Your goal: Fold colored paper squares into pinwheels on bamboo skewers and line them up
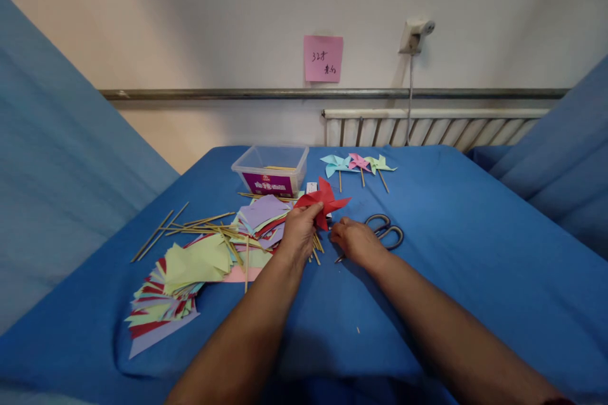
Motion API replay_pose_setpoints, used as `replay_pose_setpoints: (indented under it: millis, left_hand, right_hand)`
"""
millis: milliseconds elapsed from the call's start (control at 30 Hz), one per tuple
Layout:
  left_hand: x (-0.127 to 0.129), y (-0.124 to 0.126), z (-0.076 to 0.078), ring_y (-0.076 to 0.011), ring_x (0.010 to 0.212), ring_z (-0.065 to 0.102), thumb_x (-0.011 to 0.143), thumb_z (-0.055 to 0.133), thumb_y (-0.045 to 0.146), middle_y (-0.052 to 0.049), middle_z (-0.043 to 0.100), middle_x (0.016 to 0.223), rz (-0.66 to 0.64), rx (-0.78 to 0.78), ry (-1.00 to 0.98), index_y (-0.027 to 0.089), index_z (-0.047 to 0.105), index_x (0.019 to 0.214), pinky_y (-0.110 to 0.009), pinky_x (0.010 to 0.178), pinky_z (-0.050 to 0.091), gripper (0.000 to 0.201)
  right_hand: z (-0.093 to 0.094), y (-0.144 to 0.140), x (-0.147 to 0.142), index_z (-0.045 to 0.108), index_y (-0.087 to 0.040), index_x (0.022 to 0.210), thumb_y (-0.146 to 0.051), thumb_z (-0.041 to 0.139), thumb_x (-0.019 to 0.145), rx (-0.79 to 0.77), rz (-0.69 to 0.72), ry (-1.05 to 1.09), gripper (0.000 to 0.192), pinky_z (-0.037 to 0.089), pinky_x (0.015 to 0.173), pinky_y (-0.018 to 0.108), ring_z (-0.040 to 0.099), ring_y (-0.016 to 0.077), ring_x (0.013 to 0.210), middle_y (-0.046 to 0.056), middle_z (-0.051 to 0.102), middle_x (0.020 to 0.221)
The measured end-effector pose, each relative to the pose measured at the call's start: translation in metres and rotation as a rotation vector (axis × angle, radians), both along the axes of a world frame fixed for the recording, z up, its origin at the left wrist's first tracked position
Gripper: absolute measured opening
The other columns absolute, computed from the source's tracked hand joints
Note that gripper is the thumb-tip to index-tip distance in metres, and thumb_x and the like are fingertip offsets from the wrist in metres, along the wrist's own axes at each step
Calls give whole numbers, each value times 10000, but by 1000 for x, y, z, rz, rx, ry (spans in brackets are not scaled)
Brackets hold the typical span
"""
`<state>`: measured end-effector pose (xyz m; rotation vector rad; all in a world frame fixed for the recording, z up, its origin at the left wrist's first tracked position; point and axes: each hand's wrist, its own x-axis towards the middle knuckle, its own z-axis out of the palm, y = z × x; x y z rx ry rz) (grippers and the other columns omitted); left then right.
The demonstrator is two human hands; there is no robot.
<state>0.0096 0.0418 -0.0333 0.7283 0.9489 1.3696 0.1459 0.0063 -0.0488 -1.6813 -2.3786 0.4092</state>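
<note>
On the blue cloth (451, 253), near its middle, we see both of the person's hands at work over a red paper pinwheel (323, 200). Our left hand (299, 232) holds the pinwheel from below, fingers closed on its near edge so that the folded vanes stand up and point toward the far side. Our right hand (354, 239) lies low on the cloth just right of the pinwheel, fingers drawn together at the tip toward the pinwheel's base; whether they pinch anything we cannot tell. Just right of that hand, touching or nearly touching it, lie dark-handled scissors (387, 231), flat, with handles toward the far right.

Left of the hands we note a loose fan of coloured paper squares (190, 272), green, red, pink and lilac, spreading toward the near left corner. Thin wooden sticks (199, 223) lie scattered over and beside the paper, a few under the left hand. Farther off, a clear plastic box (270, 171) with a purple label stands at the far edge of the paper. Right of the box, three finished pinwheels (358, 164), light blue, pink and pale green, lie in a row on their sticks. On the wall beyond, a pink note (323, 58) hangs above a metal rail (237, 94), with a radiator (427, 130) to the right.
</note>
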Motion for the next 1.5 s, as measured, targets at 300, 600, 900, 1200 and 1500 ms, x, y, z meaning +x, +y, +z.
replay_pose_setpoints:
  millis: [300,600,900,1200,1500]
  left_hand:
    - [2,-3,6,-113,499,569,558,781,209,-19,655,581,-7,-34,-9,109,664,656,-223,500,442,183]
    - [1,0,1,-122,503,572,564,782,241,-30,650,590,-21,-19,19,116,645,645,-232,486,454,202]
    - [1,0,-5,-141,482,571,572,784,314,-49,656,574,15,1,156,107,684,649,-259,497,460,242]
    - [1,-1,-4,-109,460,511,594,771,329,-12,638,546,99,39,375,132,695,590,-224,474,363,212]
    - [15,-13,-6,-114,474,508,620,765,331,-17,625,526,-34,104,462,140,694,572,-224,467,331,209]
  right_hand:
    - [-1,4,12,659,-173,951,-233,480,914,15,-42,47,192,377,696,239,632,160,821,50,710,929]
    - [6,-4,6,683,-144,957,-229,430,936,72,-149,-169,268,412,682,285,666,214,809,125,709,944]
    - [4,-6,4,676,-120,941,-103,436,885,84,-160,-126,247,412,720,298,668,226,831,144,706,940]
    - [11,-12,21,668,-198,868,-247,548,866,80,-94,617,130,466,672,247,654,148,717,6,720,801]
    - [6,-11,11,685,-198,897,-341,584,854,212,-230,952,180,521,708,285,678,168,722,32,728,810]
